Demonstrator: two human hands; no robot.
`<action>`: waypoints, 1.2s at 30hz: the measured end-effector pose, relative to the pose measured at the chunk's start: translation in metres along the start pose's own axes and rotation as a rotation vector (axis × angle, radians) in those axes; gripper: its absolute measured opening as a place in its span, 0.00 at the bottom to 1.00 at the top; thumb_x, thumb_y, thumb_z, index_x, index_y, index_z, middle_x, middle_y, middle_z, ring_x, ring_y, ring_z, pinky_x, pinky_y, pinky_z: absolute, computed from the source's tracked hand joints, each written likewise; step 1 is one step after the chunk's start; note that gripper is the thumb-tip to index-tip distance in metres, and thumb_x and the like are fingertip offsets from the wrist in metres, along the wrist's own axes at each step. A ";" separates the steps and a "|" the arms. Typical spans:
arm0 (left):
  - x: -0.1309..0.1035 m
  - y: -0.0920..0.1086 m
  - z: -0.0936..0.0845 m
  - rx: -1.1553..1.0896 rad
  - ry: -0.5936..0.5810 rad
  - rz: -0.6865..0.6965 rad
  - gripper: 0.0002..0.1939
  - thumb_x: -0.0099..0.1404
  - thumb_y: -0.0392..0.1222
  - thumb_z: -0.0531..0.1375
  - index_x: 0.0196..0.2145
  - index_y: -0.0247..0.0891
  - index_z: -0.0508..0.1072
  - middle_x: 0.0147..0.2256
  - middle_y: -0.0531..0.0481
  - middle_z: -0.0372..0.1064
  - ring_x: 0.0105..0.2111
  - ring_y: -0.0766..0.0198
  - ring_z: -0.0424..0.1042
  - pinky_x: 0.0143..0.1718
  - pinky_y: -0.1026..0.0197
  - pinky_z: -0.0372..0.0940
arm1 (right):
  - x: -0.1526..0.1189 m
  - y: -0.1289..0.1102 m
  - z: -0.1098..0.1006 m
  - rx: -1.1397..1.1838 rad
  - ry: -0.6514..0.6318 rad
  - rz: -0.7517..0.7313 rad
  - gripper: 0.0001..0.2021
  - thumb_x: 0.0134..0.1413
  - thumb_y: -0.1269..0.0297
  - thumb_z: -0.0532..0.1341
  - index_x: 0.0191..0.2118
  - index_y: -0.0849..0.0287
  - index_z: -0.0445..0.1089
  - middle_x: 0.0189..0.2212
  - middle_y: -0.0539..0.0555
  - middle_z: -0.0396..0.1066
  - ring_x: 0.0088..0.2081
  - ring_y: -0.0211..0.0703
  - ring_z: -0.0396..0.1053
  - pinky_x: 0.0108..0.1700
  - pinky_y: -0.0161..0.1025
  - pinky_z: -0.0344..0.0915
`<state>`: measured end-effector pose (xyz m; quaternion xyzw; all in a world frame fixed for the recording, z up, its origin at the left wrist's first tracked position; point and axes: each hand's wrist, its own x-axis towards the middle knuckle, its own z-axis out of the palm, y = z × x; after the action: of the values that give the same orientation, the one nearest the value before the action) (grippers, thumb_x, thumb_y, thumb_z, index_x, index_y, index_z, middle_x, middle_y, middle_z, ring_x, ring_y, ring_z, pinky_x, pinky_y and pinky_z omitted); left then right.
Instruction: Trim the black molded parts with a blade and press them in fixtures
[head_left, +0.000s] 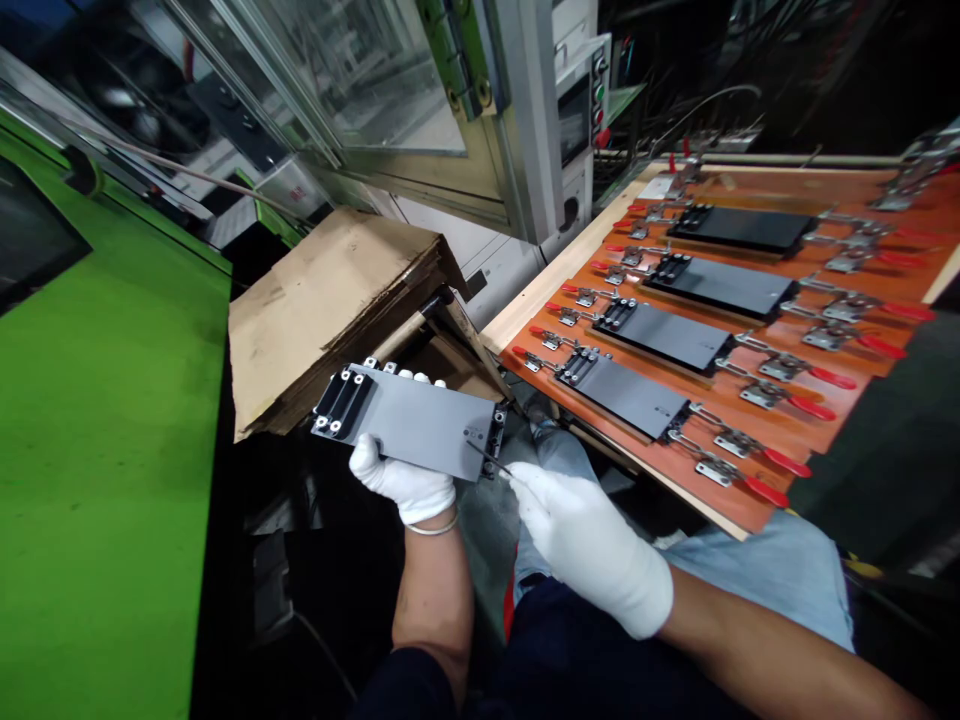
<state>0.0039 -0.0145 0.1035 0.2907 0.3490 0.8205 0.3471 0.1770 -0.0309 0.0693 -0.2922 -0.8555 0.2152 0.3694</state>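
Note:
In a white glove, my left hand point(409, 485) is wrapped round a flat grey plastic panel point(427, 415) from below, thumb on the near edge and fingertips showing at the far edge. Black ribbed fittings with metal bushings sit at the panel's left end, and a black end piece at its right. My right hand point(581, 535), also gloved, pinches a thin dark rod point(489, 457). The rod's tip lies over the panel's right part, close to some small marks; whether it touches the surface I cannot tell.
At right, an orange-brown board point(739, 500) carries several similar panels point(630, 392) between red-handled toggle clamps point(750, 480). Flattened cardboard point(330, 290) lies beyond my left hand. A green machine panel point(97, 480) stands at left, a framed glass door point(405, 80) behind.

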 end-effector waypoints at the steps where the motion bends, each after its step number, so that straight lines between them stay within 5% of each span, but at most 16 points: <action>1: 0.000 0.000 0.000 -0.015 -0.006 0.009 0.30 0.60 0.61 0.56 0.55 0.45 0.75 0.57 0.47 0.70 0.67 0.44 0.55 0.66 0.44 0.56 | -0.001 0.000 0.003 -0.018 0.026 -0.007 0.17 0.65 0.77 0.50 0.45 0.69 0.77 0.40 0.64 0.79 0.38 0.49 0.80 0.43 0.43 0.79; 6: 0.001 -0.002 -0.002 -0.064 -0.002 0.045 0.29 0.61 0.60 0.55 0.55 0.45 0.74 0.55 0.48 0.70 0.61 0.47 0.62 0.64 0.44 0.59 | -0.003 0.001 0.007 -0.024 0.127 0.059 0.18 0.65 0.76 0.50 0.48 0.67 0.76 0.43 0.64 0.79 0.43 0.48 0.79 0.48 0.42 0.78; 13: 0.001 -0.001 -0.001 -0.090 -0.032 0.043 0.28 0.61 0.57 0.55 0.55 0.44 0.75 0.54 0.48 0.71 0.59 0.50 0.64 0.63 0.47 0.61 | 0.001 -0.004 -0.006 0.017 -0.120 0.102 0.13 0.63 0.75 0.53 0.40 0.62 0.76 0.34 0.57 0.79 0.34 0.47 0.78 0.37 0.40 0.77; 20: -0.001 0.000 -0.002 -0.096 -0.014 0.019 0.29 0.61 0.58 0.58 0.55 0.40 0.74 0.53 0.45 0.72 0.63 0.46 0.61 0.63 0.45 0.59 | -0.001 0.007 0.004 -0.076 0.007 -0.029 0.16 0.65 0.77 0.51 0.44 0.67 0.77 0.43 0.65 0.79 0.40 0.49 0.79 0.44 0.41 0.77; 25: -0.002 0.001 -0.005 -0.023 0.005 0.003 0.29 0.60 0.61 0.56 0.54 0.45 0.75 0.56 0.48 0.71 0.67 0.44 0.55 0.66 0.44 0.57 | 0.001 0.010 -0.006 0.092 -0.069 0.095 0.15 0.68 0.73 0.52 0.44 0.62 0.77 0.43 0.59 0.79 0.42 0.45 0.79 0.48 0.39 0.76; 36: -0.003 0.005 -0.003 0.028 -0.017 -0.020 0.30 0.59 0.63 0.56 0.54 0.50 0.77 0.57 0.51 0.70 0.68 0.44 0.53 0.66 0.45 0.59 | 0.004 0.014 -0.012 0.177 -0.266 0.081 0.14 0.67 0.71 0.53 0.42 0.59 0.77 0.37 0.54 0.79 0.38 0.45 0.76 0.44 0.40 0.73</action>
<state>0.0013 -0.0202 0.1043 0.2991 0.3606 0.8095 0.3538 0.1880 -0.0161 0.0710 -0.2616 -0.8622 0.3411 0.2680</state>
